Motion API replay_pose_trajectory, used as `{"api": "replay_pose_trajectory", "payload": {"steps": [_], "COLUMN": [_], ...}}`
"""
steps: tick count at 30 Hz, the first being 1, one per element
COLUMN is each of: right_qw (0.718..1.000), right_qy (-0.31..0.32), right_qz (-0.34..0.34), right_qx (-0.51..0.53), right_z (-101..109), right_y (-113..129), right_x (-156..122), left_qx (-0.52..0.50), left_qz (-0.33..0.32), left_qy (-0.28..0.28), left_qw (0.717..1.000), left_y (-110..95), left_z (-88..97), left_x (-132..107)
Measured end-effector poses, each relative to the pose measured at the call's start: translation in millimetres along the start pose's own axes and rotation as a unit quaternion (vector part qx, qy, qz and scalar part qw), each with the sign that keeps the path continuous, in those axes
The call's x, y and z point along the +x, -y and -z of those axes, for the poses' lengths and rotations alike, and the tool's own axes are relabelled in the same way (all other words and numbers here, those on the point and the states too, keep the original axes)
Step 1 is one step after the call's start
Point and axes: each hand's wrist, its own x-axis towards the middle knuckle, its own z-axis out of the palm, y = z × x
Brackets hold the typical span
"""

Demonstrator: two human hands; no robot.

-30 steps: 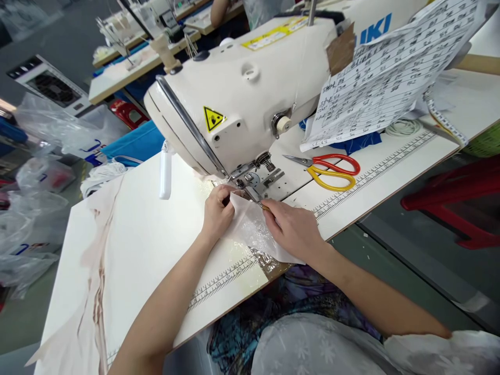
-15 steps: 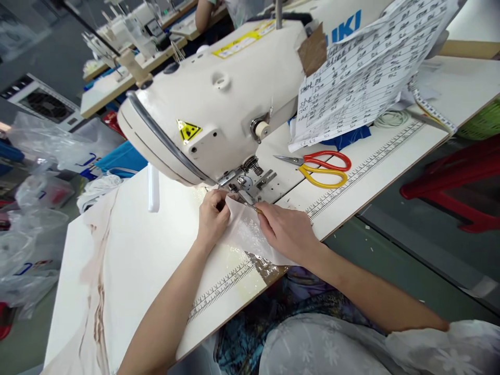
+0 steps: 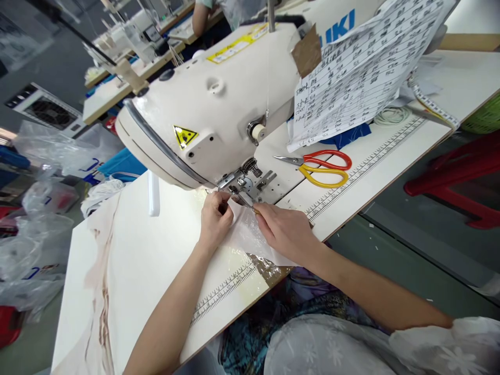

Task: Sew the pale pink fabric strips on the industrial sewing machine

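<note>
1. Cloth [image 3: 248, 229] is thin and likely to pucker; smooth it flat under light, even tension, no tugging.
2. Your left hand [image 3: 215, 219]: thumb and fingers seem pinched on the cloth's upper edge, grip partly hidden. Let that hand steady and steer, fingertips well short of the needle parts [image 3: 237, 183] at its 1 o'clock.
3. Your right hand [image 3: 287, 232]: gripping a slim metal tool [image 3: 245, 200], tip aimed toward 10 o'clock. Close work suits the tip better than bare fingers; small, slow moves look wisest.
4. Cloth's place: between your hands on the table [image 3: 175, 234], about 3 o'clock from the left, 9 from the right. Upper end reaches close to the needle parts; whether it touches, you can't tell.
5. Scissors [image 3: 326, 167] lie at your right hand's 1 o'clock, apart from it. Leave them there while both hands are occupied.
</note>
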Motion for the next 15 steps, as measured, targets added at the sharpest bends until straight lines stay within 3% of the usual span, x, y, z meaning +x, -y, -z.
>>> {"api": "replay_pose_trajectory", "payload": {"steps": [5, 11, 15], "right_qw": [1.000, 1.000, 1.000], "right_qy": [-0.010, -0.002, 0.021], "right_qz": [0.002, -0.001, -0.008], "right_qx": [0.005, 0.005, -0.004], "right_z": [-2.5, -1.1, 0.9], "right_y": [-1.2, -1.6, 0.1], "right_x": [-1.7, -2.5, -0.3], "left_qx": [0.032, -0.029, -0.029], "left_qz": [-0.012, 0.038, 0.019], "left_qy": [-0.007, -0.009, -0.023], "left_qw": [0.999, 0.999, 0.999], "left_y": [1.4, 0.5, 1.2], "left_z": [-1.4, 0.9, 0.7], "left_x": [0.8, -0.6, -1.0]}}
